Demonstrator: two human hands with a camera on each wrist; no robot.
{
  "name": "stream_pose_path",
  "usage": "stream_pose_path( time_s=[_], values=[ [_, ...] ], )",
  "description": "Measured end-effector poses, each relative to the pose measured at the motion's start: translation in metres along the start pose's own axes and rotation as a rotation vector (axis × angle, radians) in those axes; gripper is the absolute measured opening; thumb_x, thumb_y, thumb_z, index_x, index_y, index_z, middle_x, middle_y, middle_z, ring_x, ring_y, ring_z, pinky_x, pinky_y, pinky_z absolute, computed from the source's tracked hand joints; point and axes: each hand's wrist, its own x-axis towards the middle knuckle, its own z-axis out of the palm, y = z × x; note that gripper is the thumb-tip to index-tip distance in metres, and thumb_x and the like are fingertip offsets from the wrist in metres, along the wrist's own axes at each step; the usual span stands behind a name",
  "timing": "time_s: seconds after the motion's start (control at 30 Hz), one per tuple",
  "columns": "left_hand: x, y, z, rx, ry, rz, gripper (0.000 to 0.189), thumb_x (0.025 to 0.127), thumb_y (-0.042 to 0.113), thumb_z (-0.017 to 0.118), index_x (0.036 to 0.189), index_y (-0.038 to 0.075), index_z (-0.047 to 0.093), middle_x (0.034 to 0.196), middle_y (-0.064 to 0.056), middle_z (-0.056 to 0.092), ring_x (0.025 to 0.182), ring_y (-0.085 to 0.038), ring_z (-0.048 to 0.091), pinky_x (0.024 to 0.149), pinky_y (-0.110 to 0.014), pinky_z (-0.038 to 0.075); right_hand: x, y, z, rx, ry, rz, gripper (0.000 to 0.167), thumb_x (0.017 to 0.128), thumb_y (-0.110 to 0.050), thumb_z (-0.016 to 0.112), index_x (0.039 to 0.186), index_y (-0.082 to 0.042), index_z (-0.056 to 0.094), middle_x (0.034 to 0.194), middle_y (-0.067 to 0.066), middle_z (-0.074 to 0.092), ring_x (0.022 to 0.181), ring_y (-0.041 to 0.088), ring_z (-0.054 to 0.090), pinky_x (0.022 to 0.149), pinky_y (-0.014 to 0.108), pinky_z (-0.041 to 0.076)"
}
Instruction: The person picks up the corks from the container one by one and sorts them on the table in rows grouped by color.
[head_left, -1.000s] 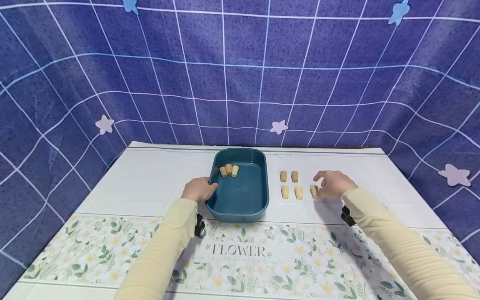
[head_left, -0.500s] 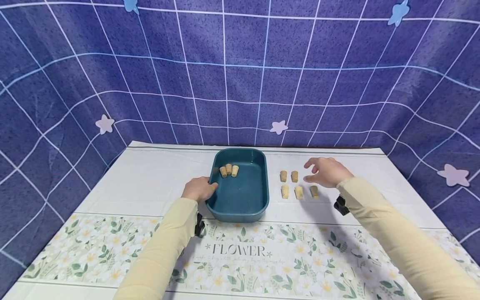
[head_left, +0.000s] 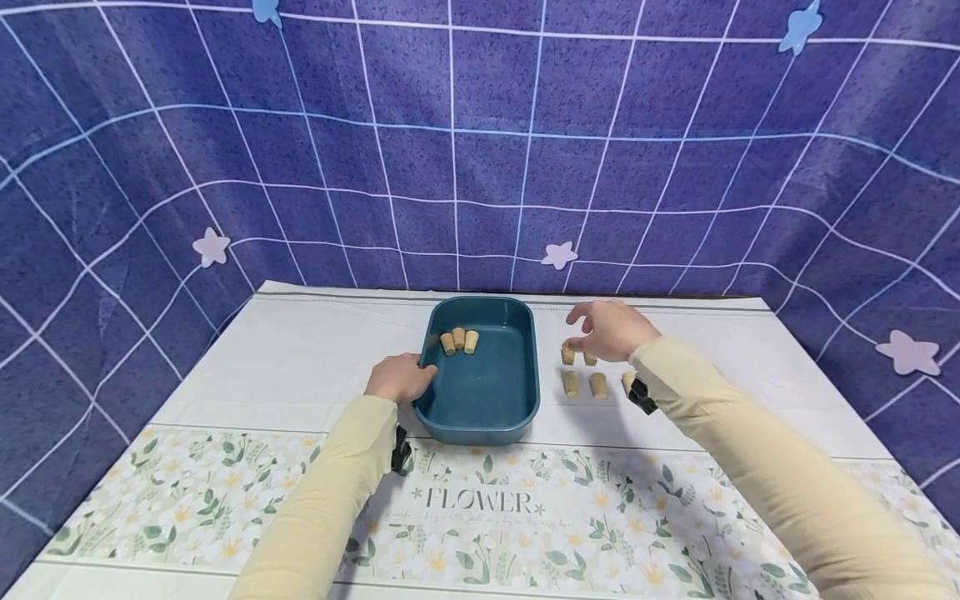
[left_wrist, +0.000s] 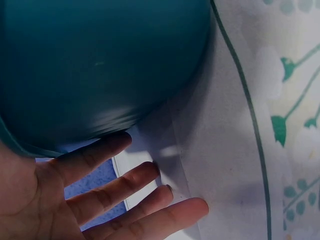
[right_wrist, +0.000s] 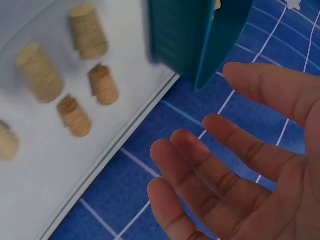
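Observation:
A teal rectangular dish (head_left: 480,433) with rounded corners stands on the table. Three corks (head_left: 459,338) lie together inside it, near the far left. My left hand (head_left: 397,379) grips the dish's left wall, thumb over the rim and the other fingers outside, spread and fairly straight in the left wrist view. To the right of the dish, several tapered corks lie in two rows; a pale cork (head_left: 597,385) is in the nearer row. My right hand (head_left: 615,330) hovers above the farther row, partly covering a brown cork (head_left: 567,356). Nothing lies between its fingers in the right wrist view.
A white table cover (head_left: 330,350) has a flowered strip (head_left: 480,517) along the near side. Behind and at both sides hangs a blue gridded curtain (head_left: 480,167) with star shapes. The dish's raised wall stands between the two groups of corks.
My right hand has moved left from beside the rightmost cork to above the farther row, with nothing in it. The left hand and the dish have stayed put.

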Motion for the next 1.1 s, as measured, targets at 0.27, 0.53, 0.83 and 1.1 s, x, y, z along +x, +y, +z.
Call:
stream_pose_path(
  time_s=[0.27, 0.53, 0.83, 1.1],
  values=[
    [0.001, -0.001, 0.000, -0.008, 0.005, -0.008, 0.050, 0.107, 0.029, 0.043, 0.145, -0.001, 0.054, 0.135, -0.026, 0.060, 0.117, -0.040, 0.061, 0.102, -0.051, 0.049, 0.019, -0.026, 0.001, 0.025, -0.025, 0.021, 0.043, 0.095, -0.027, 0.073, 0.132, -0.006, 0.066, 0.114, 0.016, 0.068, 0.107, 0.032, 0.063, 0.093, 0.047, 0.052],
    [-0.001, -0.001, -0.001, -0.012, 0.006, -0.012, 0.050, 0.107, 0.029, 0.043, 0.146, -0.001, 0.053, 0.138, -0.026, 0.059, 0.121, -0.042, 0.059, 0.104, -0.052, 0.047, 0.042, -0.052, 0.007, 0.056, -0.047, 0.019, 0.045, 0.094, -0.030, 0.074, 0.133, -0.009, 0.067, 0.112, 0.013, 0.069, 0.105, 0.028, 0.065, 0.095, 0.044, 0.052],
    [-0.002, 0.002, 0.001, -0.011, 0.021, -0.005, 0.049, 0.108, 0.029, 0.044, 0.146, -0.002, 0.054, 0.138, -0.025, 0.059, 0.120, -0.039, 0.061, 0.104, -0.050, 0.048, 0.060, -0.076, 0.018, 0.069, -0.099, 0.015, 0.045, 0.096, -0.028, 0.072, 0.137, -0.010, 0.065, 0.138, 0.016, 0.061, 0.124, 0.032, 0.059, 0.100, 0.044, 0.051],
    [-0.002, 0.001, 0.002, -0.002, 0.031, 0.000, 0.049, 0.108, 0.030, 0.046, 0.145, -0.001, 0.055, 0.139, -0.026, 0.059, 0.124, -0.041, 0.059, 0.105, -0.051, 0.047, 0.077, -0.091, 0.032, 0.077, -0.093, 0.015, 0.044, 0.094, -0.022, 0.074, 0.135, -0.007, 0.066, 0.142, 0.016, 0.058, 0.132, 0.034, 0.053, 0.105, 0.041, 0.048]
  ],
)
